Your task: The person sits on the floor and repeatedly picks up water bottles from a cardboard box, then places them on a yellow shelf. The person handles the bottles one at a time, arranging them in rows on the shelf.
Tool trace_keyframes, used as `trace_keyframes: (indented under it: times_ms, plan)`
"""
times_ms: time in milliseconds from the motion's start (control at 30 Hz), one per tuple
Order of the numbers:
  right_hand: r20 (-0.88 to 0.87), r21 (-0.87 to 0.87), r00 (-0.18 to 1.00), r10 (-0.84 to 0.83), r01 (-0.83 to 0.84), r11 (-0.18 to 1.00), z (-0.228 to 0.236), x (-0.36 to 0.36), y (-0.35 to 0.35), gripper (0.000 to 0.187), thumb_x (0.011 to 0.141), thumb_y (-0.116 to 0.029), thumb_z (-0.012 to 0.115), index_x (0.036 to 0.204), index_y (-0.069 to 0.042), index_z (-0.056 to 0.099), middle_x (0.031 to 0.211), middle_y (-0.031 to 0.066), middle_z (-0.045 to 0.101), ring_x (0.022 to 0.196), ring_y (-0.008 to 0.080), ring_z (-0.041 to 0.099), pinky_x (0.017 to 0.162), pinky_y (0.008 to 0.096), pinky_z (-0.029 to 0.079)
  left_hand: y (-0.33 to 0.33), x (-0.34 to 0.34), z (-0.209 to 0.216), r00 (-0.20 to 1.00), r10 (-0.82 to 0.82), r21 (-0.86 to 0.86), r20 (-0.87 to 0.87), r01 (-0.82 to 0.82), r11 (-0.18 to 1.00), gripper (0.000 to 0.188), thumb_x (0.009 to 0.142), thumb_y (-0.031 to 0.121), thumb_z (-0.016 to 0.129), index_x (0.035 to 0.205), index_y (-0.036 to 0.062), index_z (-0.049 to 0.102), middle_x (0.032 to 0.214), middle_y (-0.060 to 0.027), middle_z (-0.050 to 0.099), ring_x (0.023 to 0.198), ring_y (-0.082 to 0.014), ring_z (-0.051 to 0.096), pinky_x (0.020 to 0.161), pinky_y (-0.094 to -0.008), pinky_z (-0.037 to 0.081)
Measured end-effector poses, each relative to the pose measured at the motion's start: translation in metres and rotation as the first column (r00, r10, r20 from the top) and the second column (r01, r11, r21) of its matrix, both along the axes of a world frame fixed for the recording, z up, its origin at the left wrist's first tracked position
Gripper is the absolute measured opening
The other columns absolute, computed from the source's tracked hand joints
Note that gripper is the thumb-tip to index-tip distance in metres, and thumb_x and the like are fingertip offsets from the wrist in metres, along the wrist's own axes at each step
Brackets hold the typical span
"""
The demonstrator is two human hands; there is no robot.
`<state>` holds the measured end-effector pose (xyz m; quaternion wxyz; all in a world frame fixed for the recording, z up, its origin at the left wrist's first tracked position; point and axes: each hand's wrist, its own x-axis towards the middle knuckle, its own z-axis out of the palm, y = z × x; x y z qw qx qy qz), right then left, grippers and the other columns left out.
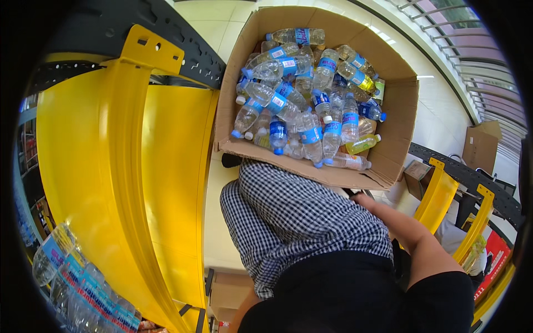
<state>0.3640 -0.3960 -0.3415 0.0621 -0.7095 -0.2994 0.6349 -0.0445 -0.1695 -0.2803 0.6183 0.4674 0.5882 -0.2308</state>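
Observation:
A large open cardboard box point(401, 116) stands in front of my knees, filled with a heap of clear plastic bottles point(309, 135). Most bottles have blue labels and blue caps. One bottle with yellow-green liquid point(363, 144) lies near the box's front right. My right hand point(363, 201) is low beside my knee, just below the box's near right edge. Its fingers are mostly hidden, and a small dark thing shows next to them. Of my left arm only a bit of forearm point(248, 311) appears at the lower edge; the left hand is out of sight.
Yellow metal shelving point(166, 133) with a dark beam point(183, 41) rises close on my left. Shrink-wrapped water bottles point(91, 288) sit at lower left. More yellow shelf posts point(438, 194) stand at right. Smaller cartons point(481, 147) and a barred window point(483, 72) lie beyond.

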Motion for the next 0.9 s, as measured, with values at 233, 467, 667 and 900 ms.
trace_keyframes:
  times_ms: [233, 467, 667, 900]
  plan:
    - [0.039, -0.096, 0.999, -0.005, 0.009, 0.995, -0.023, -0.004, -0.019, 0.04, 0.081, -0.034, 0.051, 0.107, -0.006, 0.061, 0.112, 0.0181, 0.059, 0.104, 0.0346, 0.056, 0.089, 0.0458, 0.042, -0.012, -0.031, -0.007, 0.996, -0.074, 0.046, -0.043, 0.076, 0.996, 0.039, 0.091, 0.019, 0.049, 0.124, -0.0012, 0.047, 0.124, -0.0164, 0.052, 0.109, -0.0278, 0.054, 0.09, -0.0348, 0.045]
    - [0.074, 0.145, 0.92, 0.385, -0.392, 0.909, 0.044, 0.032, 0.034, 0.04, 0.069, -0.017, 0.066, 0.108, -0.006, 0.062, 0.095, 0.0191, 0.064, 0.092, 0.0346, 0.06, 0.081, 0.0401, 0.047, 0.019, -0.082, -0.031, 0.906, -0.418, 0.076, -0.074, 0.423, 0.903, 0.038, 0.091, 0.018, 0.048, 0.124, -0.0012, 0.047, 0.123, -0.0166, 0.054, 0.108, -0.0275, 0.055, 0.09, -0.0344, 0.046]
    - [-0.092, 0.241, 0.971, -0.222, 0.238, 0.941, 0.092, 0.071, 0.085, 0.024, 0.087, -0.02, 0.06, 0.103, -0.002, 0.061, 0.085, 0.0106, 0.066, 0.076, 0.0193, 0.061, 0.069, 0.0328, 0.049, 0.146, -0.006, 0.011, 0.988, 0.081, 0.741, 0.128, -0.15, 0.654, 0.028, 0.091, 0.007, 0.048, 0.118, 0.0007, 0.053, 0.102, -0.008, 0.062, 0.092, -0.0161, 0.06, 0.078, -0.0252, 0.047]
    - [0.224, 0.42, 0.914, -0.337, 0.221, 0.88, 0.013, 0.088, 0.151, 0.037, 0.08, -0.025, 0.065, 0.106, 0.0, 0.06, 0.1, 0.015, 0.065, 0.089, 0.0271, 0.063, 0.08, 0.0368, 0.049, 0.173, 0.218, 0.085, 0.719, -0.059, 0.61, 0.693, -0.54, 0.581, 0.023, 0.094, 0.011, 0.048, 0.113, -0.0006, 0.054, 0.112, -0.0103, 0.059, 0.103, -0.018, 0.058, 0.09, -0.031, 0.046]
